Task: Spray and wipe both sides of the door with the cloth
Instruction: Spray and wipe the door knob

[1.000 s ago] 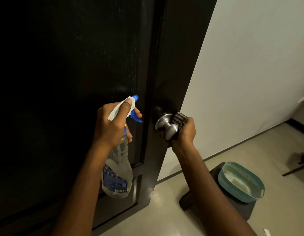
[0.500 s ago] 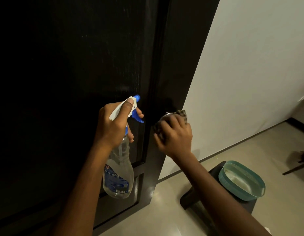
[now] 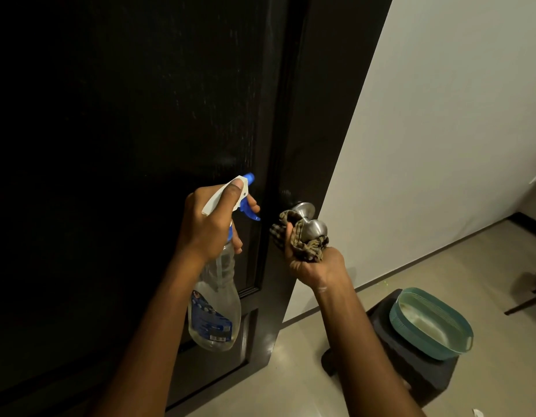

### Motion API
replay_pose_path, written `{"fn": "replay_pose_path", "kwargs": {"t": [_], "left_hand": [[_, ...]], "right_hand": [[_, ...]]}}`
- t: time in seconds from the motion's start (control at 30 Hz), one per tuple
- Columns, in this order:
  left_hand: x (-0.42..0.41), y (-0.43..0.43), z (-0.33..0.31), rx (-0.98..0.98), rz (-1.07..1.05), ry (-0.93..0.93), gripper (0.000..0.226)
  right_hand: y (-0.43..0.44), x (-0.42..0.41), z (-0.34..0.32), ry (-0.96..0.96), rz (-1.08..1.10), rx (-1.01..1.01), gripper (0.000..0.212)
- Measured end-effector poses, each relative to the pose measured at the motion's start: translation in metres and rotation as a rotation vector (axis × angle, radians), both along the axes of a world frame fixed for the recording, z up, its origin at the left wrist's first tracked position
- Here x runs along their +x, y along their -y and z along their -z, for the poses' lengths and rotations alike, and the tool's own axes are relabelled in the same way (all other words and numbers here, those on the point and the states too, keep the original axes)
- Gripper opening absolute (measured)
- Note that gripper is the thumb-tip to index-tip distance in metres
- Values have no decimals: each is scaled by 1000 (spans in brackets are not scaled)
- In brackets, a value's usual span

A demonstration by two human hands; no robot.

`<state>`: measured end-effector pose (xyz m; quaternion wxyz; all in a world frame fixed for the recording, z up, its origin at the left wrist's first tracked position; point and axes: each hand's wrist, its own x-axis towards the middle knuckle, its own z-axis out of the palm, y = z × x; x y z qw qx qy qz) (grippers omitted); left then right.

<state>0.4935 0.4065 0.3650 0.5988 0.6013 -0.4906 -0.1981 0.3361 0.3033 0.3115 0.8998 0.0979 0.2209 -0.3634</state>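
Head camera shows me the dark door (image 3: 140,145) filling the left; the left hand (image 3: 208,227) grips the spray bottle (image 3: 214,314) at its neck, fingers curled, nozzle toward the panel; the right hand (image 3: 316,266), palm up, clamps the checked cloth (image 3: 312,250) under the steel knob (image 3: 316,228) at the door's right edge; a teal basin (image 3: 426,346) sits on a dark stool (image 3: 411,373).
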Motion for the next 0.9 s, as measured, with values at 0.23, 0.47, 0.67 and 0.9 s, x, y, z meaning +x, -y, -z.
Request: {"fn": "replay_pose_path", "kwargs": {"t": [0.23, 0.47, 0.67, 0.9], "left_hand": [[0, -3, 0, -4, -10, -11, 47], [-4, 4, -2, -9, -18, 21, 46], [-7, 6, -2, -24, -30, -34, 48], [-7, 6, 2, -11, -50, 17, 45]], "right_hand": [[-13, 26, 40, -1057, 667, -747, 36], [43, -11, 60, -1875, 814, -2267, 31], [28, 16, 38, -1474, 730, -1268, 29], [34, 20, 33, -908, 381, -628, 37]]}}
